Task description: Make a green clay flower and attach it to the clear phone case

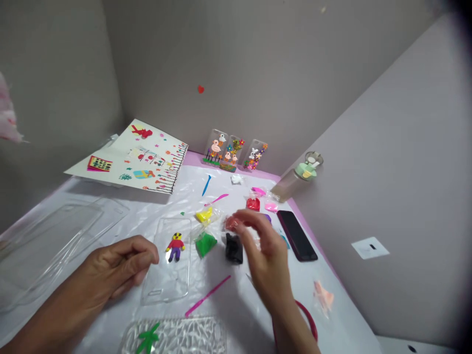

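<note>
My left hand (pixel 127 265) is closed, thumb and fingertips pressed together at the left edge of a clear phone case (pixel 165 285); whatever they pinch is hidden. On that case sits a small clay figure (pixel 176 247) with yellow head, red top and purple trousers. My right hand (pixel 263 253) reaches over the clay, thumb and forefinger closing on a dull red clay packet (pixel 231 224). Just below the fingers lies a black clay packet (pixel 233 248). Green clay (pixel 205 244) and a yellow clay packet (pixel 204 215) lie between the hands.
Pink (pixel 208 296) and blue (pixel 206 185) modelling tools lie about. A textured case (pixel 184 337) bears a green clay shape. At right are a phone (pixel 297 236) and bottle (pixel 298 174). Decorated cases (pixel 236 151) lean at the back; a decorated card (pixel 132 157) and clear cases (pixel 51 250) lie left.
</note>
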The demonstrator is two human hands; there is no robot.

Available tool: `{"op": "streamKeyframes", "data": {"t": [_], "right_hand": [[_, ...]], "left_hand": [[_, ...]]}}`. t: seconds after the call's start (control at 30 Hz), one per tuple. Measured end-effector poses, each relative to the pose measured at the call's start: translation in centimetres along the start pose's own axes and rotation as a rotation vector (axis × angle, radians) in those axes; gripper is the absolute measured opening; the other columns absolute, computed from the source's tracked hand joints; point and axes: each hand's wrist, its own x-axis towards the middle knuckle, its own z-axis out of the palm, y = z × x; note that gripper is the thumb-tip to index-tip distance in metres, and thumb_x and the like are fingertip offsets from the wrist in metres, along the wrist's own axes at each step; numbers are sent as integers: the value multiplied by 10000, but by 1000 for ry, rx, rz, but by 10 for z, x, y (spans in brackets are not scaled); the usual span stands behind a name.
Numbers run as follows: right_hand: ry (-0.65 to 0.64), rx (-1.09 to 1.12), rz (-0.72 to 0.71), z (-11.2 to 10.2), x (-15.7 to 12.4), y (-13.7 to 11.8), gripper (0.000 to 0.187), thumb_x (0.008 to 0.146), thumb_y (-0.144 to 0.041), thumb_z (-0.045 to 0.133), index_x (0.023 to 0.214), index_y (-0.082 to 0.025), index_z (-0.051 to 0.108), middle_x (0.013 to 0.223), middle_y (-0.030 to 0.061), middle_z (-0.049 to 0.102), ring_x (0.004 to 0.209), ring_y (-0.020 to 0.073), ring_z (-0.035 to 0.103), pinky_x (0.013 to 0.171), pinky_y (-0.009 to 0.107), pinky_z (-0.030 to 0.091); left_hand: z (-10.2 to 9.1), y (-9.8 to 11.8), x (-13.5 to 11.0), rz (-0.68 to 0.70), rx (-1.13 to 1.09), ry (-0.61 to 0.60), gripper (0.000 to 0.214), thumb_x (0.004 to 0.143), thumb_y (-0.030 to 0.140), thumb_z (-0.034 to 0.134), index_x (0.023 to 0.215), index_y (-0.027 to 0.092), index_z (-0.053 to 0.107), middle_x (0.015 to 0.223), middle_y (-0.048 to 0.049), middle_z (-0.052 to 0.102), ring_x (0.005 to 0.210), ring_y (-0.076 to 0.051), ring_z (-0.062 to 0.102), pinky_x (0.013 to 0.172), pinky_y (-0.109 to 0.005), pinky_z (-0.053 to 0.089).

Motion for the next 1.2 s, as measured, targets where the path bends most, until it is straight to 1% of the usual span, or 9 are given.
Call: {"op": "streamKeyframes", "data": {"t": [0.1,0.27,0.4,0.53,0.73,0.83,0.97,1.1,1.2], "right_hand": [[-223,46,-158,20,-27,-14,189,1058,-162,608,1185,-228,732,1131,52,797,1055,166,751,954,289,602],[-458,104,-267,42,-53,-5,217,1062,-115,564,1186,-187,726,1021,53,794,891,143,737,822,214,576],[-643,11,-270,48,-56,0,204,1063,-129,567,1177,-172,730,1004,58,791,858,148,734,800,217,557],[-819,-141,-266,53,-56,3,170,1062,-142,567,1145,-179,710,998,56,783,850,164,722,758,240,530],[-861,-280,-294,53,-55,2,148,1051,-127,576,1130,-190,684,972,46,759,819,165,688,696,257,451],[-864,-319,-314,52,-54,0,119,1045,-123,604,1112,-190,675,965,36,752,805,160,675,667,264,408],[-860,-335,-342,52,-54,0,110,1043,-111,602,1095,-191,656,968,29,751,809,155,670,658,271,388],[-839,-324,-373,51,-55,1,127,1050,-102,573,1095,-195,646,973,26,748,805,152,659,655,274,388],[-844,-330,-365,50,-54,1,149,1033,-99,598,1133,-193,654,982,34,747,811,160,658,659,277,397]], "left_hand": [[-1,3,-1,58,61,26,428,837,711,821,903,294,750,777,40,658,506,-70,429,441,-145,347],[-10,3,-4,91,88,89,433,779,675,882,1009,337,739,803,46,735,468,-72,443,422,-144,357],[-8,10,-8,156,207,157,326,768,592,875,868,308,752,681,55,721,483,-111,509,393,-161,323],[4,23,-14,275,329,229,270,760,515,845,715,284,713,627,77,660,623,-146,633,545,-162,475],[-1,18,-11,300,531,188,397,908,676,687,785,316,801,705,30,745,671,-183,673,600,-193,534],[-5,14,-9,324,521,218,388,891,732,690,921,387,865,903,42,843,849,-199,769,795,-169,602],[-2,15,-11,321,482,171,285,832,684,785,856,408,855,1004,72,851,985,-199,790,913,-157,600],[2,23,-15,334,468,183,260,805,576,839,728,332,797,813,53,786,814,-186,730,775,-182,586],[4,30,-23,370,477,237,307,769,523,844,628,285,712,642,81,654,637,-133,601,604,-159,486]]}}
